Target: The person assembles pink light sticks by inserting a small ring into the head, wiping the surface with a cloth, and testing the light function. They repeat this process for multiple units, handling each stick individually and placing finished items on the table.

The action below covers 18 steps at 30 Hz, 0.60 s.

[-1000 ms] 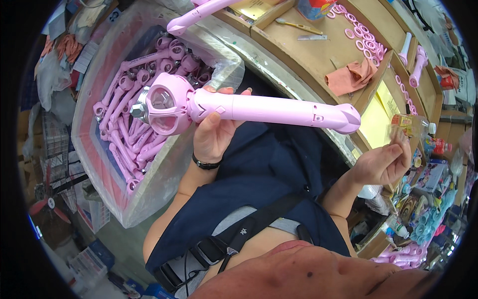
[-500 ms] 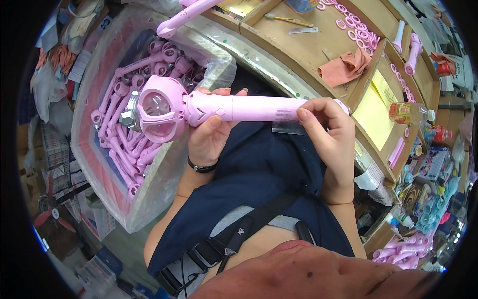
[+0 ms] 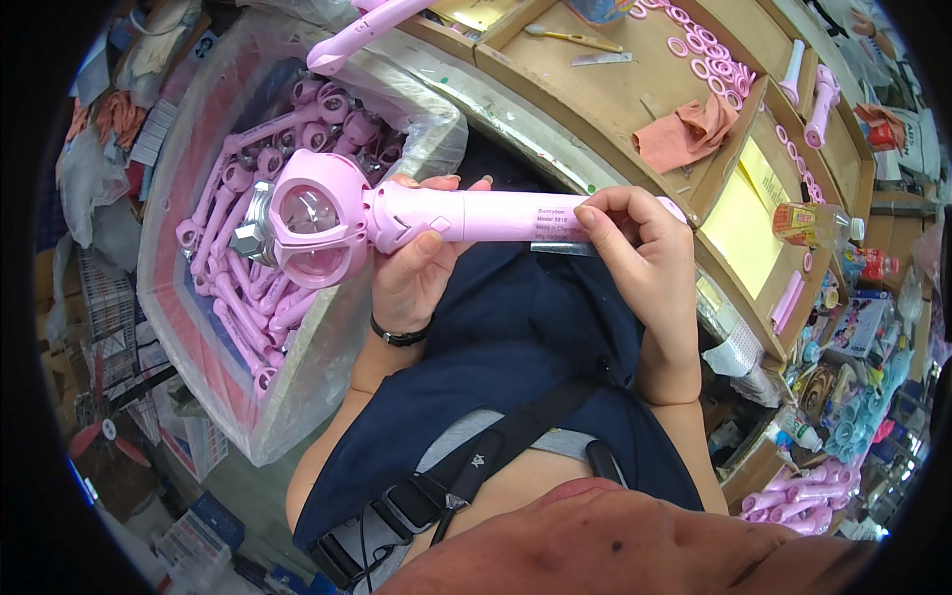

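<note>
A pink light stick point(image 3: 496, 215) lies level across the front of my body, its round head with clear windows to the left. A silver bolt-like piece point(image 3: 254, 236) sits at the head's outer end. My left hand point(image 3: 416, 268) is wrapped around the handle just below the head. At the handle's right end, my right hand point(image 3: 640, 243) pinches a small clear film label point(image 3: 563, 248) with dark print. The label lies partly against the handle, and its lower edge hangs below it. The right fingertips cover its right end.
Left of me stands a plastic-lined bin point(image 3: 327, 367) with many pink light sticks. Beyond are cardboard trays point(image 3: 555, 79) holding pink rings point(image 3: 706, 50), an orange cloth point(image 3: 687, 134) and yellow sheets point(image 3: 742, 223). A drink bottle point(image 3: 813, 226) lies at the right.
My right hand has moved slightly left along the handle. The label's print now shows more plainly on the handle, and less film hangs below. My left hand keeps its grip.
</note>
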Available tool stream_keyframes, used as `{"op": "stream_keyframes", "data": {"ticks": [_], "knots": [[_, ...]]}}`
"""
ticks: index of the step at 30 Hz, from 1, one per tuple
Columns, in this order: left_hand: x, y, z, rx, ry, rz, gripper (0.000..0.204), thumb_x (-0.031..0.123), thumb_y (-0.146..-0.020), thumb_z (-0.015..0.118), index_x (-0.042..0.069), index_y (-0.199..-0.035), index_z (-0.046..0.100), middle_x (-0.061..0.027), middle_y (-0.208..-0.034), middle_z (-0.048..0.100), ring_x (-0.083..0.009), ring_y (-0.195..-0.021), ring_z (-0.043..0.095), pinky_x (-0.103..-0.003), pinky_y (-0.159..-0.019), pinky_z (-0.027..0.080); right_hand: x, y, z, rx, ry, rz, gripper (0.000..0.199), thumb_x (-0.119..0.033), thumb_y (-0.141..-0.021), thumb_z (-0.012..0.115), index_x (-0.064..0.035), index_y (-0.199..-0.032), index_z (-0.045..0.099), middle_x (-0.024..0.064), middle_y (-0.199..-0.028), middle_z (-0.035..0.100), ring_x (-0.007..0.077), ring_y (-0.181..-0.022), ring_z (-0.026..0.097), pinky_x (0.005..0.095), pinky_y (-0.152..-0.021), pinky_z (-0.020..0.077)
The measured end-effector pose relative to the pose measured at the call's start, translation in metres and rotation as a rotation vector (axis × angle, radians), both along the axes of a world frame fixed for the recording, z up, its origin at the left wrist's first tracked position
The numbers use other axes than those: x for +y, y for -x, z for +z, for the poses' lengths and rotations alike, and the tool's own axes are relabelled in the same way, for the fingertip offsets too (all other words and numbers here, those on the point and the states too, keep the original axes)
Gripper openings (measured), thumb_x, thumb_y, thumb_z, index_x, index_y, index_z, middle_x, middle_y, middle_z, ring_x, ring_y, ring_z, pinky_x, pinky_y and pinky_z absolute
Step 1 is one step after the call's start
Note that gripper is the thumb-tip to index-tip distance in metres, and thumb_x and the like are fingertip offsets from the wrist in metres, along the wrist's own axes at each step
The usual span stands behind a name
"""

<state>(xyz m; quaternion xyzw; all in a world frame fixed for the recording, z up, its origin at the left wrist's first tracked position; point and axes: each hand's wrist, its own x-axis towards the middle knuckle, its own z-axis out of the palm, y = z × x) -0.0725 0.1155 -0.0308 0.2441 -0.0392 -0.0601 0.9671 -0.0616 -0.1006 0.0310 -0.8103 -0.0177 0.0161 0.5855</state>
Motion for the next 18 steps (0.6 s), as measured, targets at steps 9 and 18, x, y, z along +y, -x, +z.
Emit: {"op": "stream_keyframes", "data": {"ticks": [9, 18], "knots": [[0.0001, -0.0005, -0.0008, 0.008, 0.003, -0.005, 0.046, -0.008, -0.081, 0.057, 0.012, -0.118, 0.04, -0.0146, -0.125, 0.049, -0.042, -0.128, 0.037, -0.055, -0.107, 0.032, 0.0024, -0.0015, -0.0012, 0.011, 0.025, -0.011, 0.013, -0.012, -0.084, 0.066, 0.0008, -0.088, 0.064, 0.0043, -0.072, 0.064, 0.0081, -0.065, 0.06, 0.0208, -0.06, 0.0466], [-0.0003, -0.0008, -0.0026, -0.001, 0.0, -0.016, 0.046, -0.008, -0.081, 0.057, 0.012, -0.118, 0.039, -0.0158, -0.127, 0.049, -0.0421, -0.128, 0.037, -0.055, -0.107, 0.031, 0.0018, -0.0004, -0.0048, 0.005, 0.073, -0.021, 0.013, -0.01, -0.085, 0.065, 0.0028, -0.088, 0.063, -0.0003, -0.071, 0.06, 0.0023, -0.063, 0.052, 0.0165, -0.056, 0.0404]]}}
